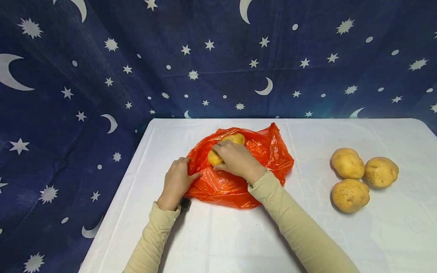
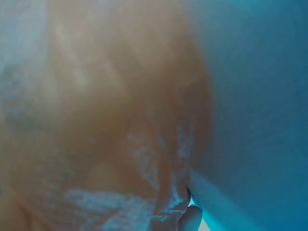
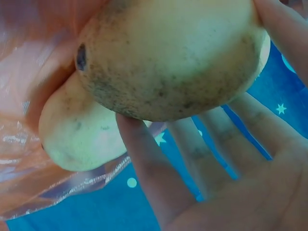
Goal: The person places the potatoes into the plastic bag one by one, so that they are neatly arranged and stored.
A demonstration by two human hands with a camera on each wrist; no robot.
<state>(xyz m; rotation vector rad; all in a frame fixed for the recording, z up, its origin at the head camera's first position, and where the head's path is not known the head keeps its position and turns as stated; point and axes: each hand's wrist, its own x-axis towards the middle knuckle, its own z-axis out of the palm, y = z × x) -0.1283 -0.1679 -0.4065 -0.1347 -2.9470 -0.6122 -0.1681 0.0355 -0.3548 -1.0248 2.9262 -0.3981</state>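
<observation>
**Right hand grips potato at mouth of red bag**

The potato is located at the mouth of the bag, with red plastic film around it; how deep it sits cannot be told. The right hand's grip is closed around it, thumb on one side and fingers on the other. Its skin shows brown speckling and one dark spot. A second potato lies just beside it, against the film.

The left hand is at the bag's left edge, its grip holding the plastic between thumb and fingers. The left wrist view is blurred and adds little detail.

The bag lies crumpled on the table, which carries a white cloth. Well apart to the right, three loose potatoes form a close cluster. Both arms wear beige sleeves. Beyond the table hangs a dark blue curtain printed with white moons, stars and dots.
</observation>
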